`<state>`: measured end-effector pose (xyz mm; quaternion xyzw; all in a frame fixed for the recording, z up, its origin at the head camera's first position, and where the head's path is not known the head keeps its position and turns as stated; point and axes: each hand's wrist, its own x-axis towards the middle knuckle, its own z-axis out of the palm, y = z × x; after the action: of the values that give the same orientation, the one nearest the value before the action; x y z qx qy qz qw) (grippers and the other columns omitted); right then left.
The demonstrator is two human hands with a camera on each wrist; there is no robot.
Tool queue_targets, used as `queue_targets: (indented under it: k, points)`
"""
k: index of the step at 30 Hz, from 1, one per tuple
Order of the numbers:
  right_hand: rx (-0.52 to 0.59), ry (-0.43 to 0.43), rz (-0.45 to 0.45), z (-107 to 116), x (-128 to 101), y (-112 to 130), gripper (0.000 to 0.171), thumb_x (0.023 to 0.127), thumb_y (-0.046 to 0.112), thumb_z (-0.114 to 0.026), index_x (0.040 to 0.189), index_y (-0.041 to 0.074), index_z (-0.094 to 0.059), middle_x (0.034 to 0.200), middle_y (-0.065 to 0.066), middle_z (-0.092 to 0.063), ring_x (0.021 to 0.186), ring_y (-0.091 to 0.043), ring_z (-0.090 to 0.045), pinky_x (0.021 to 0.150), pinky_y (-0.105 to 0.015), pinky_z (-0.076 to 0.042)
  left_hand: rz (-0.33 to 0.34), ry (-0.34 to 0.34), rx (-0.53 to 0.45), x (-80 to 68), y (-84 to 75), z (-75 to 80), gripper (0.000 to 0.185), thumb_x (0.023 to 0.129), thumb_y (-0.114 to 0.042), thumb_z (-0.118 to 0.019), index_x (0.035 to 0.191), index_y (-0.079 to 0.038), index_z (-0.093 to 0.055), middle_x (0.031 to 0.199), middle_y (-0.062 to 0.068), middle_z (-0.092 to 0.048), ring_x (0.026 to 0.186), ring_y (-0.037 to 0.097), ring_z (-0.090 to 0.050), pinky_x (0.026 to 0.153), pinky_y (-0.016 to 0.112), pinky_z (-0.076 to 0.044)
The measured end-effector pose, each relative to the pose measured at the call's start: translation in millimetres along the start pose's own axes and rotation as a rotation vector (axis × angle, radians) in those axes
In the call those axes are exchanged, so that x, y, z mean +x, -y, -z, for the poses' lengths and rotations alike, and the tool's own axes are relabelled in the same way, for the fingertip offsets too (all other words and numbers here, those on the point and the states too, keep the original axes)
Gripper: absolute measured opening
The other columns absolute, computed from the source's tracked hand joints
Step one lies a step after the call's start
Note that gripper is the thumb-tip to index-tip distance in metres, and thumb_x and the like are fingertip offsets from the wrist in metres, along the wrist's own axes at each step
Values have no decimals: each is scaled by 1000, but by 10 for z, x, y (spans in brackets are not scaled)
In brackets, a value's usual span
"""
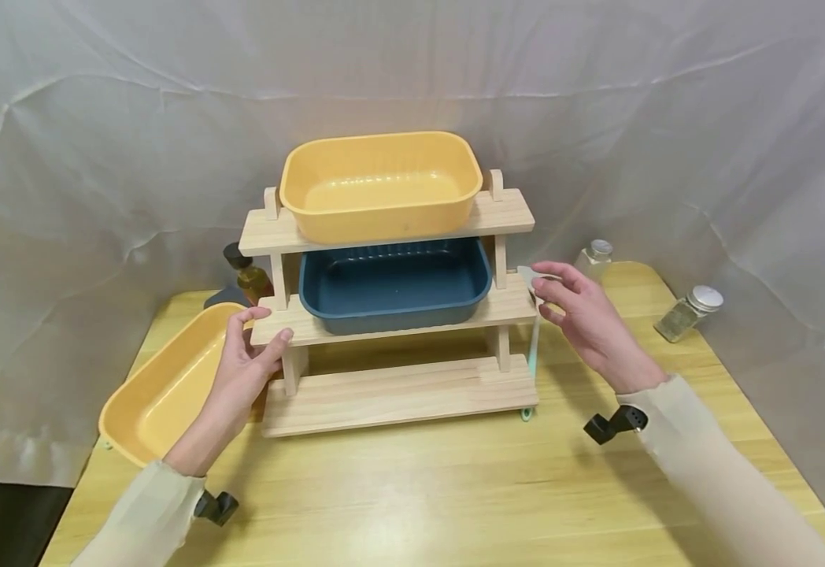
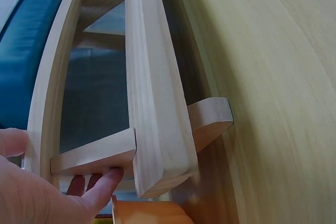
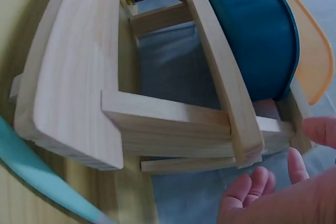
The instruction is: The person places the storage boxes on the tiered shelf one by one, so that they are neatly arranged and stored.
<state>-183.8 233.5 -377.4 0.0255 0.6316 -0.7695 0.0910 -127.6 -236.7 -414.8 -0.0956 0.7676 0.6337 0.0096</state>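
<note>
A three-tier wooden rack stands mid-table. A yellow tub sits on its top shelf and a blue tub on its middle shelf. My left hand grips the left end of the middle shelf, fingers over the end and thumb on the front edge. In the left wrist view its fingers touch the underside of the rack's crosspiece. My right hand hovers at the shelf's right end, fingers loosely bent. The right wrist view shows a small gap between its fingertips and the rack.
A second yellow tub lies on the table, left of the rack. An oil bottle stands behind the rack's left side. A teal spatula leans by the right post. Two spice jars stand at the back right. White cloth hangs behind.
</note>
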Motion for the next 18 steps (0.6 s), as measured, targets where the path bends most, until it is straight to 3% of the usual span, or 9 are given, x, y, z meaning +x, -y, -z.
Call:
queue_targets:
  k: [4,9,13,18]
  points:
    - [3,36,-33,42,-6,-58,26,111,19,-69,135,18,-61,116,4,-62,113,-14,-54,109,-44,-31,-1,1,-4,-2,-3,3,59,109,-30,-71,155,-22,-35,126,9,-42,101,21,-55,89,28,-54]
    - [-7,101,-53,76,4,-142,40,113,16,-63,152,16,-51,136,0,-55,121,-15,-53,116,-48,-29,5,5,-17,-3,-11,22,57,110,-29,-70,153,-23,-35,130,9,-43,101,19,-55,89,28,-53]
    - [-35,135,-24,79,17,-205,42,114,16,-60,155,16,-50,150,-4,-44,130,-18,-49,115,-43,-35,17,9,-21,-7,-16,16,62,110,-29,-69,157,-19,-30,134,10,-43,104,19,-54,89,29,-52]
    - [-9,152,7,78,33,-265,47,113,11,-60,159,14,-49,153,-8,-39,124,-19,-51,107,-34,-45,26,13,-24,-10,-33,-5,62,110,-29,-70,157,-20,-31,135,10,-42,105,19,-55,89,28,-53]
